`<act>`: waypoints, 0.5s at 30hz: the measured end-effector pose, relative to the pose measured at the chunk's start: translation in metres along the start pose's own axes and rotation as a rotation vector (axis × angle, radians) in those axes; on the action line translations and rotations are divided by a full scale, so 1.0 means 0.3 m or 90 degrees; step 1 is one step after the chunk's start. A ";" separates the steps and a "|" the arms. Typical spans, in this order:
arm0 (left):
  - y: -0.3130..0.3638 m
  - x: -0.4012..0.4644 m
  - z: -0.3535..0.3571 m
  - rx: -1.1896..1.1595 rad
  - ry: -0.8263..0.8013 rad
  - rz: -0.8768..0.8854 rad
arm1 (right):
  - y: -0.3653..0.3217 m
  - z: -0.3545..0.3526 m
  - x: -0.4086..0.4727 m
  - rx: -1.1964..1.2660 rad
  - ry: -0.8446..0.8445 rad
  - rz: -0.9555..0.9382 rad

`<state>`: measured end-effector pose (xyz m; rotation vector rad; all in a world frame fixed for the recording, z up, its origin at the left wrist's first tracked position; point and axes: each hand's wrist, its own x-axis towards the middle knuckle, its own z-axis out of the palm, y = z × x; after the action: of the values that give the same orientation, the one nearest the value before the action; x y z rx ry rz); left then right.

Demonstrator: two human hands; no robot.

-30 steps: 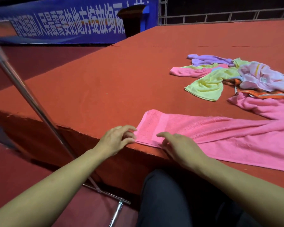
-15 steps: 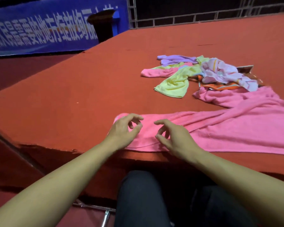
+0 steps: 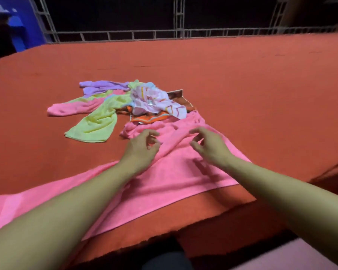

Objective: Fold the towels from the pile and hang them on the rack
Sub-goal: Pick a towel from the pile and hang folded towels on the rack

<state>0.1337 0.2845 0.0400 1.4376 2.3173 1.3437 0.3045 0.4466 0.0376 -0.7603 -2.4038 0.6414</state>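
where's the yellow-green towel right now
In the head view the yellow-green towel lies on the red table, at the left of the pile, just in front of a small pink towel and left of the big pink towel.

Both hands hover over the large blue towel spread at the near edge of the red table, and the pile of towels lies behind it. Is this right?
Not quite: the large towel is pink, not blue, as the head view shows. The left hand and right hand are over it on the red table, and the pile of towels lies behind it.
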 end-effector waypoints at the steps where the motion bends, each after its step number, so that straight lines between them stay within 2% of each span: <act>1: 0.009 0.050 0.040 0.009 0.004 -0.002 | 0.049 -0.018 0.048 -0.010 0.015 0.019; 5: 0.008 0.222 0.154 0.086 0.018 -0.050 | 0.186 -0.021 0.248 -0.052 0.026 0.058; 9: -0.054 0.338 0.228 0.186 -0.060 -0.145 | 0.258 0.042 0.425 -0.110 0.001 0.076; 12: -0.081 0.381 0.269 0.193 -0.082 -0.165 | 0.301 0.095 0.509 -0.137 -0.037 0.078; 15: -0.087 0.397 0.298 0.157 -0.089 -0.163 | 0.322 0.135 0.540 -0.176 -0.120 0.058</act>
<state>0.0949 0.4269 0.0077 1.1920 2.5349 0.8888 0.2027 0.6078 0.0071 -0.9655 -2.6804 0.4362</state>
